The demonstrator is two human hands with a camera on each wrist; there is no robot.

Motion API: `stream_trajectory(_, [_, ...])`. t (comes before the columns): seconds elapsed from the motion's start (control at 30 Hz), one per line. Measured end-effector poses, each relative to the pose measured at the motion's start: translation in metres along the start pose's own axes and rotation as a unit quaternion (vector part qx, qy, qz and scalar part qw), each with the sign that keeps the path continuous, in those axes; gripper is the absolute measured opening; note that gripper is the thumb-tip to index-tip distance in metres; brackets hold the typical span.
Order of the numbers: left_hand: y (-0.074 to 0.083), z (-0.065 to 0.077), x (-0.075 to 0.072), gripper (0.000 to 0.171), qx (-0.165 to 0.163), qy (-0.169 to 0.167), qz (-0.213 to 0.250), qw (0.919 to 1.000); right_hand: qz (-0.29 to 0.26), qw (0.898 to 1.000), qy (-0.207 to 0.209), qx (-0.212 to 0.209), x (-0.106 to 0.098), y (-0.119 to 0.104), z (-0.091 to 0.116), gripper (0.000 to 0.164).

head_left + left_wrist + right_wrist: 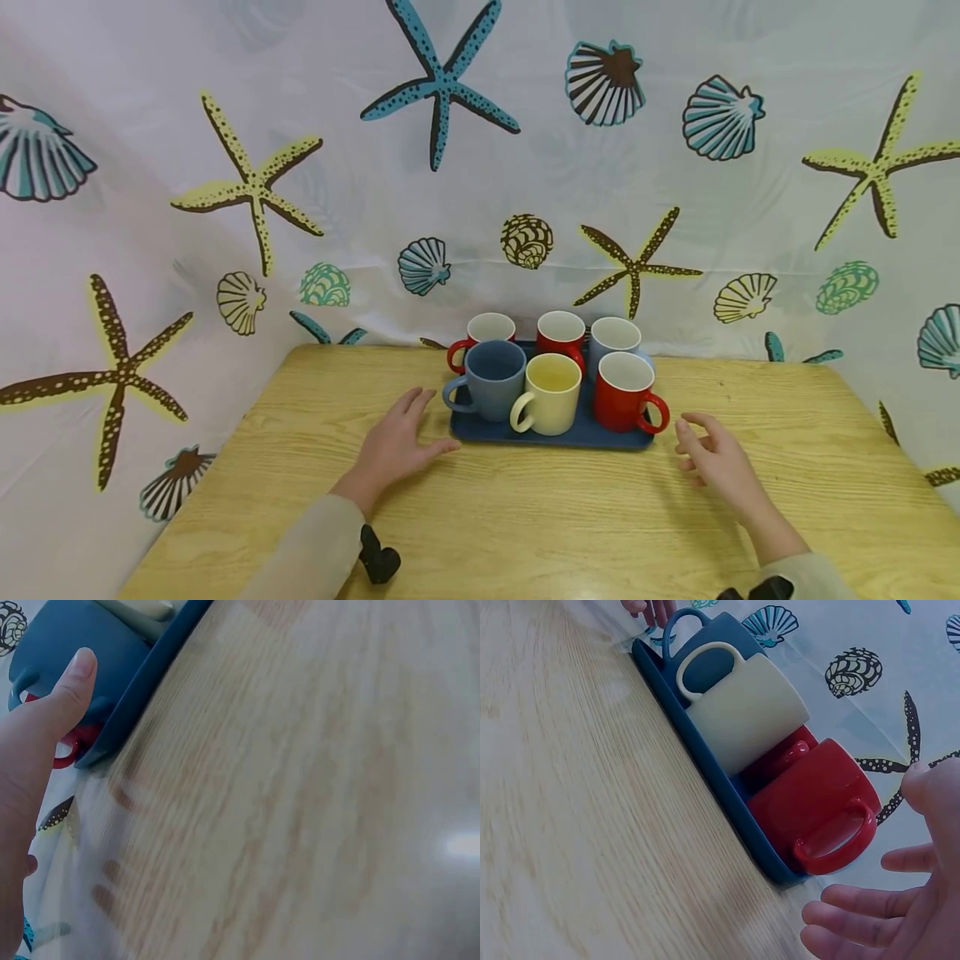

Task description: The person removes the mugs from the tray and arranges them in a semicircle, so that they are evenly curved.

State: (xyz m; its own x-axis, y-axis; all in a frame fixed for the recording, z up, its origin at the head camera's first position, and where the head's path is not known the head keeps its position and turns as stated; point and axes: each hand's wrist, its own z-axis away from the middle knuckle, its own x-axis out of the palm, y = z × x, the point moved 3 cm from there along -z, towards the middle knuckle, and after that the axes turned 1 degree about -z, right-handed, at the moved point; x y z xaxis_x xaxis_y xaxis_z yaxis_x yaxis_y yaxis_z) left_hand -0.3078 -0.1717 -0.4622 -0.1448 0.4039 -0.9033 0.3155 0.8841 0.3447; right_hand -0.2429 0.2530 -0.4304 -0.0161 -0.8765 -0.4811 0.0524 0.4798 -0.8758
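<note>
A dark blue tray stands toward the back of the wooden table, bearing several mugs in two rows. In front are a blue mug, a cream mug and a red mug. My left hand is spread beside the tray's left end, thumb toward its front corner. Off the right end, my right hand holds nothing, its fingers loosely bent near the red mug's handle. The right wrist view shows that red mug with its handle toward my fingers.
Behind the front row stand two mugs red outside and white inside and a light blue mug. A white curtain printed with starfish and shells hangs behind the table and along both sides.
</note>
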Motion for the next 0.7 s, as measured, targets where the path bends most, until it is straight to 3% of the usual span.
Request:
stream_trajectory(0.2, [-0.006,-0.011,0.009,0.097,-0.007,-0.014,0.009,0.9998,-0.037,0.999,-0.01,0.02,0.004,0.003,-0.004,0.07])
stream_trajectory(0.7, [-0.012,-0.027,0.023,0.103,0.015,-0.038,0.023,0.9989,-0.104,0.993,-0.028,0.054,0.011,0.007,-0.019,0.071])
